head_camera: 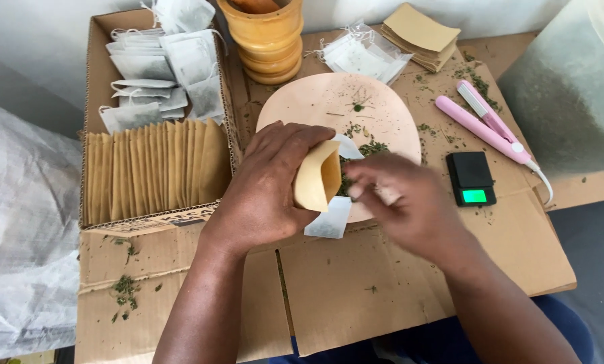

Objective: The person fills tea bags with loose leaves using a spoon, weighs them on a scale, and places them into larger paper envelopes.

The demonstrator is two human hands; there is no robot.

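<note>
The right hand [399, 202] is motion-blurred, so what its fingers [364, 180] pinch is unclear. Beneath them, the white bag [331, 217] and pink plate [329, 101] lie partly hidden.

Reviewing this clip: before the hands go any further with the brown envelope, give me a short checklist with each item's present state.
1. Brown envelope held in the left hand: ok, gripped around its side.
2. Envelope mouth open: ok, it gapes toward the right hand.
3. Right hand holding something: cannot tell, it is blurred.
4. White tea bag within reach: ok, it lies at the plate's near edge below the envelope.
5. Dried herbs on the round plate: ok, a small pile sits near the envelope.
6. Scale switched on: ok, its display glows green, and nothing rests on it.
</note>
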